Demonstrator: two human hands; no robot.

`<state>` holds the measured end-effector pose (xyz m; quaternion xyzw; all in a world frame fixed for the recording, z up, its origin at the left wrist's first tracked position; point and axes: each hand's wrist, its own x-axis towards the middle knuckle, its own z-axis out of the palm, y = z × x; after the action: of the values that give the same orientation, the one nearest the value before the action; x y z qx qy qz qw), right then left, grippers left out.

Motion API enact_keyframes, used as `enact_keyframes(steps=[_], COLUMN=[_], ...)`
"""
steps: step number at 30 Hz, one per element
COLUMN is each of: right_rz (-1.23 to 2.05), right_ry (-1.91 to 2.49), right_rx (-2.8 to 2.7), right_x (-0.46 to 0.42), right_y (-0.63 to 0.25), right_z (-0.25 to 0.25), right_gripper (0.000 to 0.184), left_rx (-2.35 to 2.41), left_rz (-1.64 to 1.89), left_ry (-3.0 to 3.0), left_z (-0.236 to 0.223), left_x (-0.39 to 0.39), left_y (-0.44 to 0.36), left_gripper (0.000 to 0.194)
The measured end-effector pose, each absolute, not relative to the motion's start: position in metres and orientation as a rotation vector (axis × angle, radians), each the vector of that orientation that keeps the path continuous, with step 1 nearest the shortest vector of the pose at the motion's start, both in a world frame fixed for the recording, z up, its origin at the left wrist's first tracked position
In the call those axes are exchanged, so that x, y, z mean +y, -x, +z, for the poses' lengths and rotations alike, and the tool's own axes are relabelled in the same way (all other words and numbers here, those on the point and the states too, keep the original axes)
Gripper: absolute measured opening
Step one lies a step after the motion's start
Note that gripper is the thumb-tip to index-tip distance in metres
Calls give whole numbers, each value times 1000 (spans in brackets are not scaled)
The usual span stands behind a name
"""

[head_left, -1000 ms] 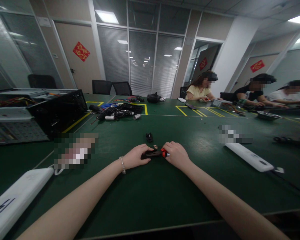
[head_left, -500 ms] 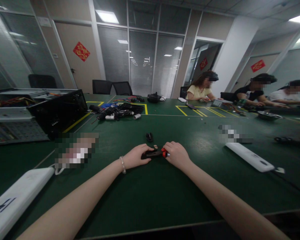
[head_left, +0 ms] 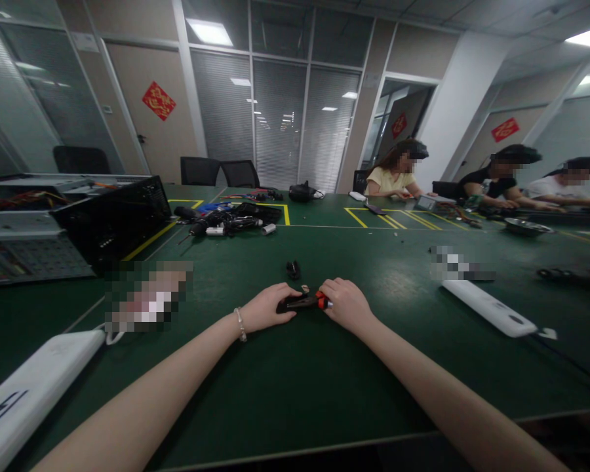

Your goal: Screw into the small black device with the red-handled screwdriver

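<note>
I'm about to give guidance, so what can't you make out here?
All in the head view:
- Black item, left end: covered by left hand.
- Red item, right end: covered by right hand.
- Pale piece beyond the black item: too small.
- Computer case: cut off by left edge.
- Left patch: pixelated over.

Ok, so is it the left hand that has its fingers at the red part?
No, the red part is at the fingers of the right hand, while the left hand grips the black part.

green table (head_left: 255,406) | black chairs (head_left: 200,172) | glass partitions with blinds (head_left: 280,118) | ceiling lights (head_left: 210,32) lit
</note>
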<state>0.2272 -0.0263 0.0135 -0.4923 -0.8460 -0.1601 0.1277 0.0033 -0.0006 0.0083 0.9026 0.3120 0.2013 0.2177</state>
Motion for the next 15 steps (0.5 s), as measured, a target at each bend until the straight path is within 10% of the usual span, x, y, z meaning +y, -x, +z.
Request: enact_keyframes(steps=[15], right_rz=[-476], right_ry=[1442], right_rx=[-2477], right_x=[-24], right_y=[-228], right_z=[11], right_gripper=[17], left_rx=[865], left_rz=[552], left_ry=[-2510], left_z=[10], left_x=[-2], left_y=[-4], left_gripper=[40])
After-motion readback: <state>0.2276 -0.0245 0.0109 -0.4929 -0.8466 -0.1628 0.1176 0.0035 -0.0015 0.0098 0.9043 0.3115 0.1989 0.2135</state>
